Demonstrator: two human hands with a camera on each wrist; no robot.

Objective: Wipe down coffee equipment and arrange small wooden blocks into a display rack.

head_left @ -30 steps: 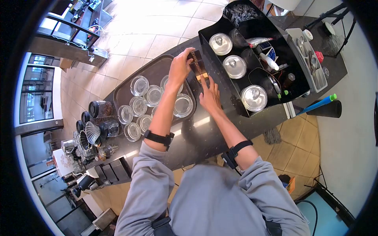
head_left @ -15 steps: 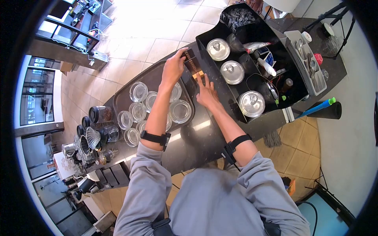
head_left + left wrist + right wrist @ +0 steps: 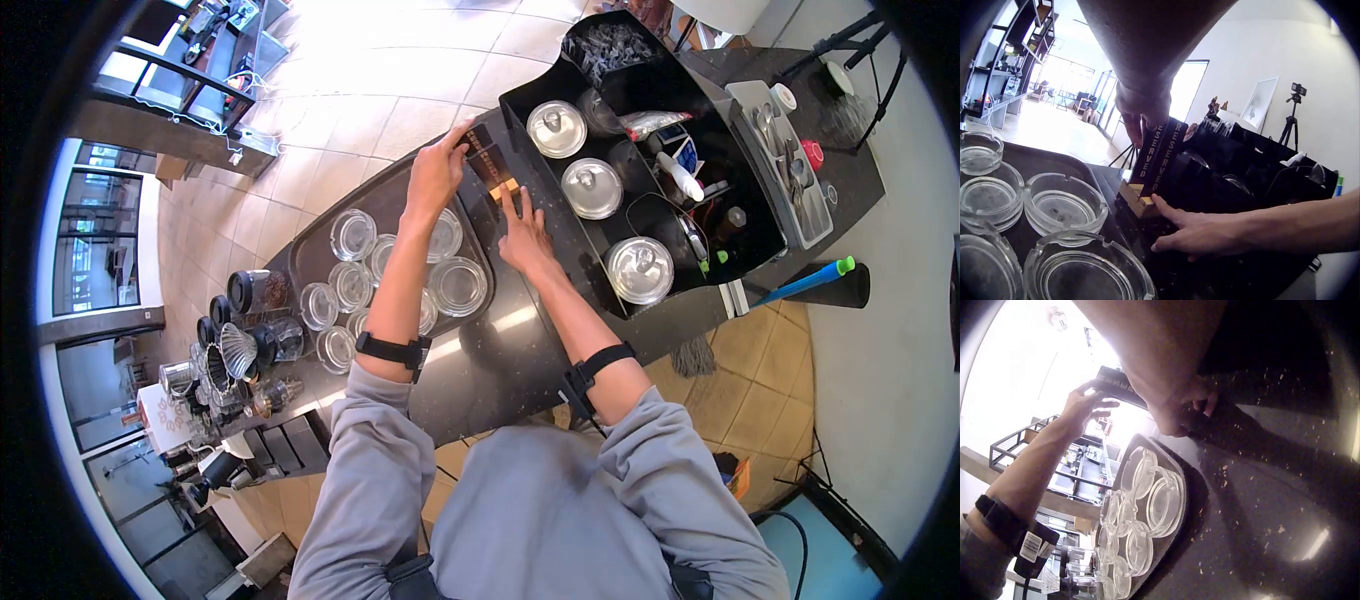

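Note:
Dark signs lettered RESERVED [image 3: 1167,156] stand upright side by side in yellowish wooden bases [image 3: 1139,199] on the dark counter. My left hand [image 3: 436,182] grips the upper end of the signs [image 3: 490,158], and its wrist hides part of that grip in the left wrist view. With fingers extended, my right hand [image 3: 526,240] touches the wooden base [image 3: 505,189] at the lower end. In the right wrist view the left hand [image 3: 1082,407] has its thumb and fingers about the sign's end [image 3: 1116,384]; the base is hidden there.
A dark tray [image 3: 488,290] with several glass ashtrays [image 3: 458,286] lies left of the signs. To the right is a black compartment box [image 3: 590,262] with metal-lidded containers. Beyond it is a cutlery tray [image 3: 818,226]. Glass jars [image 3: 258,290] stand at the counter's left.
Since a second ago, both hands and the signs have shifted slightly left in the head view, with the left hand still at the top and the right at the base.

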